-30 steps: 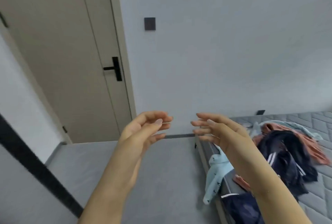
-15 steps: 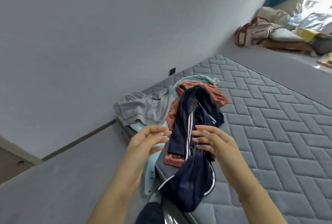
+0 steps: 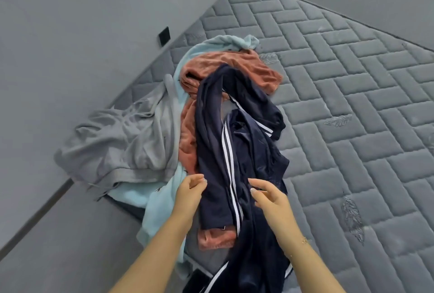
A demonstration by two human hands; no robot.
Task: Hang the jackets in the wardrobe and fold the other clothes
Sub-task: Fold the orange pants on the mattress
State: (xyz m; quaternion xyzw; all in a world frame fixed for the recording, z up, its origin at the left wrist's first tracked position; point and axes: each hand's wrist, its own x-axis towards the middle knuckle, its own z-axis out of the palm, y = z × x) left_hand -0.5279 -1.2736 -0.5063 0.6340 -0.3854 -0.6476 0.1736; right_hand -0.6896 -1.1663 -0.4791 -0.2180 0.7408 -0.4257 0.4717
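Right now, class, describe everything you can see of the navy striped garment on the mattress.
The navy striped garment is dark blue, smooth and slightly shiny, with white stripes running along its length. It lies crumpled and unfolded, stretched in a long twisted heap on top of the pile, over the salmon-pink garment, and its lower end hangs off the edge of the grey quilted mattress. The left hand and right hand reach in at its two sides, fingers loosely curled at the fabric; neither plainly grips it.

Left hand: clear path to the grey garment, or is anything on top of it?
Probably yes. The grey garment lies uncovered at the pile's left edge, nothing on top of most of it. The left hand hovers beside the navy jacket, holding nothing, with only blue cloth between.
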